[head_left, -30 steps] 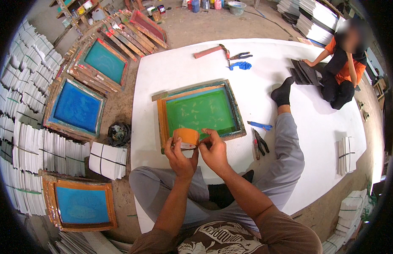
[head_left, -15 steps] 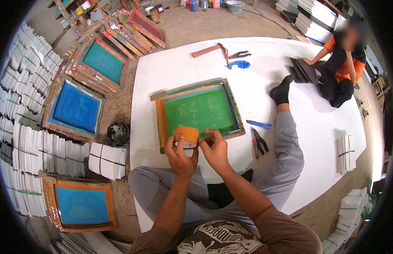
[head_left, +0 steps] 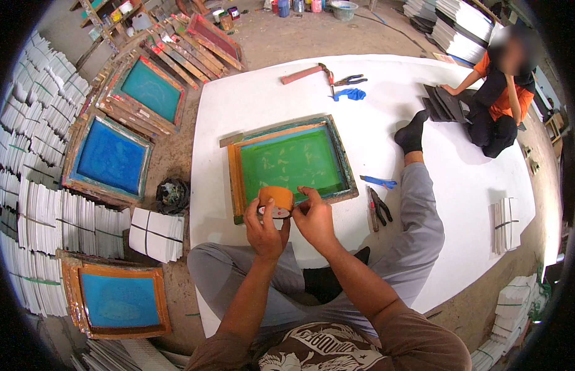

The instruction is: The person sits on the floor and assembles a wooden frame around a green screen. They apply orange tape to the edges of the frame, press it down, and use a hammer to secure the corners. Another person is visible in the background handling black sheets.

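Observation:
A roll of orange-brown tape (head_left: 277,196) is gripped in my left hand (head_left: 266,236), above the near edge of a screen-printing frame. My right hand (head_left: 315,222) pinches at the right side of the roll; its fingertips partly hide what they hold there. Beneath, the screen frame (head_left: 293,162) lies flat, with green mesh and wooden sides, one covered in brown tape. To its right are a blue cutter (head_left: 379,182), a slim screwdriver-like tool (head_left: 373,210) and black-handled pliers (head_left: 381,206).
A hammer (head_left: 303,75), more pliers (head_left: 350,80) and a blue cloth (head_left: 350,94) lie on the white sheet (head_left: 238,102). A person (head_left: 501,93) sits at far right beside black sheets (head_left: 445,104). Blue screens (head_left: 111,156) and bundled white stacks (head_left: 156,235) line the left.
The tape roll has turned a little in my left hand and shifted slightly right, showing more of its round side. My right hand stays at its edge.

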Available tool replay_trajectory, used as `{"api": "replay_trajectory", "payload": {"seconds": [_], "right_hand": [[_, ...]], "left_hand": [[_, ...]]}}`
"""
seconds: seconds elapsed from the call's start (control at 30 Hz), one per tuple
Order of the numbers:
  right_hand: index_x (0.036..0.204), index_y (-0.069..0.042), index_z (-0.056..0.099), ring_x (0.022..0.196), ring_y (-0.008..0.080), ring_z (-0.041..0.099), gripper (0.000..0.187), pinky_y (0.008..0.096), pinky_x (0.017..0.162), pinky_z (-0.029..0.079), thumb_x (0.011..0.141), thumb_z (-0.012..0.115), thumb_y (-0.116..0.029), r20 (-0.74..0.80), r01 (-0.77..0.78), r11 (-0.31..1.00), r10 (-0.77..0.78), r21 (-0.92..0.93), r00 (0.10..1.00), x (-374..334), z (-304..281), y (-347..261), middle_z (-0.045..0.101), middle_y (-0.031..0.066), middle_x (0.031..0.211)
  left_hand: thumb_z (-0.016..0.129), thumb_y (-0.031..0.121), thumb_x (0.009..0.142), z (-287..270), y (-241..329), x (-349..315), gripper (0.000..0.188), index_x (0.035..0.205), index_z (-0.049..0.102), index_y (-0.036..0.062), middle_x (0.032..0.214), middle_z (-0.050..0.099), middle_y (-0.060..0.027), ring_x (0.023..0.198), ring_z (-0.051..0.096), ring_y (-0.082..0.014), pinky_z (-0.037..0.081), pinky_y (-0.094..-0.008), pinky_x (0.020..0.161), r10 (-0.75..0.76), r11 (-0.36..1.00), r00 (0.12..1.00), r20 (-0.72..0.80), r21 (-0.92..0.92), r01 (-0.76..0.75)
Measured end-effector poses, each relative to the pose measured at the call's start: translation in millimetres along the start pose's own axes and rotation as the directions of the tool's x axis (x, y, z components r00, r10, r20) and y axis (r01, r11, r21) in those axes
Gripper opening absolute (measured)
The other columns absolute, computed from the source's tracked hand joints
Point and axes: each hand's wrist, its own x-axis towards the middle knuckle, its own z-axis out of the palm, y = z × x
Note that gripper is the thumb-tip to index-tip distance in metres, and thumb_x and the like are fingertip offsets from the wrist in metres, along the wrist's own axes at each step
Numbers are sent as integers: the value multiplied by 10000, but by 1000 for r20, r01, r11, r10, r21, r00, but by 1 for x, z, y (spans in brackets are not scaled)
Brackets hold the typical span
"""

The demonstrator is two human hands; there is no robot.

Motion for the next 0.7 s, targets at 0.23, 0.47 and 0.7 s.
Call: {"api": "replay_trajectory", "payload": {"seconds": [0.23,0.47,0.7], "right_hand": [[1290,9,577,705,195,711,471,319,638,578,830,658,65,56,-123,942,111,312,992,6,8,34,715,139,831],[1295,-5,561,745,202,698,486,335,679,593,828,664,80,44,-279,708,331,649,942,-3,9,42,705,141,864],[1304,1,510,757,185,711,473,313,696,580,864,678,51,-20,-132,890,157,436,987,-15,14,45,718,139,865]], "left_hand": [[923,181,673,3,2,-5,839,1386,496,62,1335,481,-239,1204,544,-439,514,-498,946,-156,985,984,88,-64,162],[960,228,644,23,3,-22,979,1430,411,30,1344,479,-235,1224,552,-424,503,-488,978,-573,729,781,250,-279,625],[925,249,697,29,11,-46,820,1385,534,35,1326,556,-243,1230,549,-417,437,-528,1049,-398,838,884,245,-294,459]]}}
